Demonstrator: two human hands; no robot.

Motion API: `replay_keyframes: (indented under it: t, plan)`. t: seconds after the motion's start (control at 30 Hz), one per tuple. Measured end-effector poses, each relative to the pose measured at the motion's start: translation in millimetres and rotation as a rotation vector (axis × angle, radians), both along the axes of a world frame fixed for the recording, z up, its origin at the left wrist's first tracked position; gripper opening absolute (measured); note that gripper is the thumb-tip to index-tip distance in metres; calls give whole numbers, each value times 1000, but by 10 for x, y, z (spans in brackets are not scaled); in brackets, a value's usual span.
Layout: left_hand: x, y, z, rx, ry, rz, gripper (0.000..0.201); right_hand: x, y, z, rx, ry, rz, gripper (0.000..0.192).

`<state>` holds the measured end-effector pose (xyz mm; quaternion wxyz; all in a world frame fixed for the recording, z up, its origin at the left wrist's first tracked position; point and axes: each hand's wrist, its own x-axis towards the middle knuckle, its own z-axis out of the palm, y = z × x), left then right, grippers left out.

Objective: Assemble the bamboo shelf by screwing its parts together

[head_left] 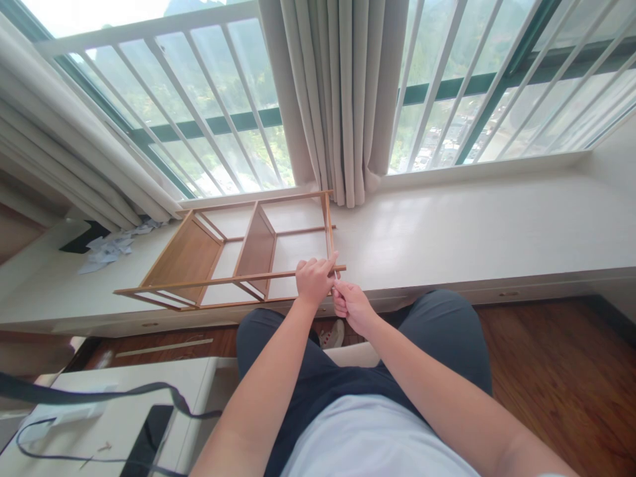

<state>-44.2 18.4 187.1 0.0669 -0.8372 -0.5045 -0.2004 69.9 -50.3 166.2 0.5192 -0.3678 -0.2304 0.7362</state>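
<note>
Nearest to us, at the lower left, a white table (149,391) carries a dark phone-like slab (149,437) and a loose grey strap (99,395); we can read no writing or brand on any of it. Our knees in dark trousers (437,338) rise ahead of that, and between them a shoe (332,335) shows on the wooden floor (556,371). Just beyond the knees our two hands meet at the near right corner of a wooden shelf frame (223,258). Our left hand (315,278) is closed around the thin front rail (218,281) where it joins the right end post (328,225) — fingers curled over the wood, index finger stretched along the post. Our right hand (350,306) sits just below and to the right of it, touching the left hand, its fingers pinched together on something small and pale at the rail's tip; we cannot tell what that is. The frame lies on its side on the white window ledge (472,225), its long axis running left to right, roughly parallel to the ledge's edge, with the far-left end angled a little toward us. Its two solid panels (186,255) stand as dividers across that axis, and the whole frame stretches leftward away from our hands. No label shows on the wood. At the ledge's left end lies crumpled white paper (112,246). Behind everything hang beige curtains (342,99) and a white window railing (199,99) — green hills blur beyond the glass.
</note>
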Motion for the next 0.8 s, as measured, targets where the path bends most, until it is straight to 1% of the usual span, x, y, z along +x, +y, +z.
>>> replay_keyframes:
  t: [0.17, 0.33, 0.53, 0.7, 0.8]
  plan:
    - [11, -11, 34, -36, 2, 7, 51, 2, -28, 12, -1, 76, 13, 42]
    - [20, -20, 35, -30, -5, 5, 52, 0, -33, -16, -12, 151, 45, 42]
    - [11, -5, 11, -1, -7, -5, 50, -16, -56, -71, 34, 139, 8, 41]
    - [0, 12, -24, 29, -1, -1, 49, -53, -189, -132, 33, 229, 83, 41]
    - [-1, 7, -21, 25, 0, 6, 48, -73, -256, -190, 29, 230, 103, 38]
